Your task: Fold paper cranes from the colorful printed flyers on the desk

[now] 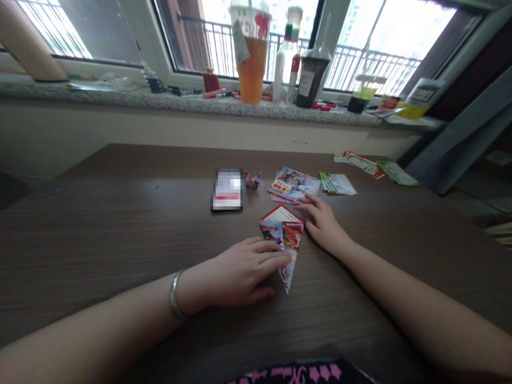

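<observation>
A sheet of printed paper (pixel 294 234), folded into a kite shape, lies on the dark table in front of me. Its long point faces me and a white, red-edged flap shows at the far end. My left hand (pixel 252 269), with a silver bangle at the wrist, rests flat across the folded paper, fingers stretched out. At the paper's right corner lies my right hand (pixel 324 224), fingers apart, its tips close to a stack of colourful flyers (pixel 294 184). Left of that stack sits a small folded paper piece (pixel 252 180), beside a phone (pixel 227 191) with a blurred screen.
Green-and-white slips (pixel 340 184) lie right of the flyers, with more papers (pixel 398 173) at the table's far right. On the windowsill (pixel 192 104) stand a large cup of orange drink (pixel 252 69), a dark cup (pixel 312 80), bottles and small items.
</observation>
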